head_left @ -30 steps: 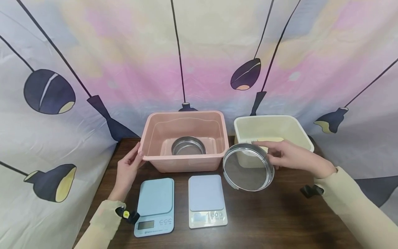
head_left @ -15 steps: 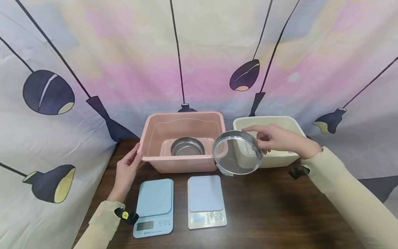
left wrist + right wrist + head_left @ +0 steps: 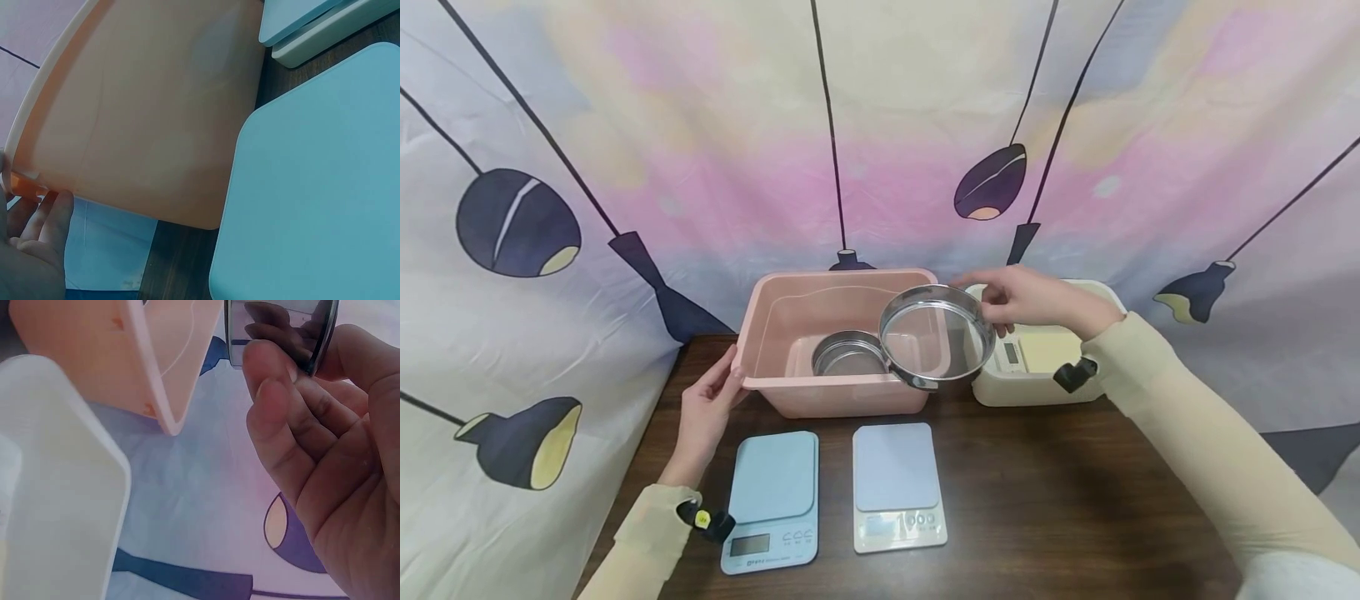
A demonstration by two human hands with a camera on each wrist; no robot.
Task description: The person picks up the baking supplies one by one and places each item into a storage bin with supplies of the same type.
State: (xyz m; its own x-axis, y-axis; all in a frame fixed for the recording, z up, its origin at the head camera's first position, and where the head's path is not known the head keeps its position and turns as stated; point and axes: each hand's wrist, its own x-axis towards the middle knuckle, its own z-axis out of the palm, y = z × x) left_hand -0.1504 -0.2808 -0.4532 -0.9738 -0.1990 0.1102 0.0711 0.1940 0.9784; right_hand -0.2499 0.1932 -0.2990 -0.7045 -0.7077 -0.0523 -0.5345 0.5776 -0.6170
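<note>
My right hand (image 3: pixel 1026 298) pinches the rim of a round metal sieve (image 3: pixel 912 302) with a fine mesh. The sieve is tilted and overlaps the right end of the pink basin (image 3: pixel 842 392) in the head view. Inside that basin lies a second, smaller-looking metal sieve (image 3: pixel 850 340). My left hand (image 3: pixel 703 412) grips the basin's left rim, thumb near the front corner. In the left wrist view, fingers (image 3: pixel 56 219) curl under the basin's lip. The right wrist view shows the thumb and fingers on the shiny wall of the held sieve (image 3: pixel 275 325).
A light blue kitchen scale (image 3: pixel 775 487) and a white kitchen scale (image 3: pixel 897 471) lie in front of the basin. At the right stands a cream bin (image 3: pixel 1030 392) with a pale yellow scale (image 3: pixel 1047 352) in it. A printed curtain (image 3: pixel 880 125) hangs behind the dark wooden table (image 3: pixel 1037 500).
My right hand has carried the sieve left and upward in view, from in front of the cream bin to over the pink basin's right end. The left hand stays on the rim.
</note>
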